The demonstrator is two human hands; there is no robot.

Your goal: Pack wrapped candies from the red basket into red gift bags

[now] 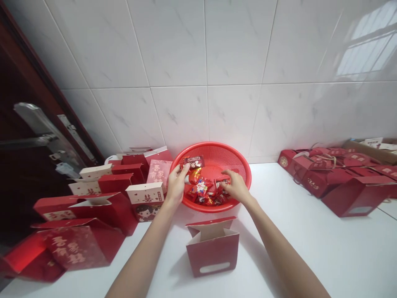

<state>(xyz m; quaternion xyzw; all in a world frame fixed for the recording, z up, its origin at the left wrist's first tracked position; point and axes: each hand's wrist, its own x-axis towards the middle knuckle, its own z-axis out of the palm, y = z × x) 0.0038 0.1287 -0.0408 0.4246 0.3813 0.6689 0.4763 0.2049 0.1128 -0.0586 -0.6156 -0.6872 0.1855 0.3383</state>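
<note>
My left hand (176, 184) is at the left rim of a red plastic mesh basket (214, 150), its fingers closed on a dark red wrapped candy (194, 162). Over the basket's right side, my right hand (235, 186) has its thumb and fingers curved and apart, close above the red wrapped candies (204, 190) heaped in the basket. Whether its fingertips touch a wrapper is hard to see. In front of the basket, between my forearms, stands a dark red paper gift box (214, 253) with its top flaps up.
Several red gift boxes (89, 244) with raised flaps stand at the left, beside a dark door with a metal handle (46, 138). Closed red boxes (325, 174) are grouped on the right of the white table (279, 231). A tiled wall (235, 111) rises behind the basket.
</note>
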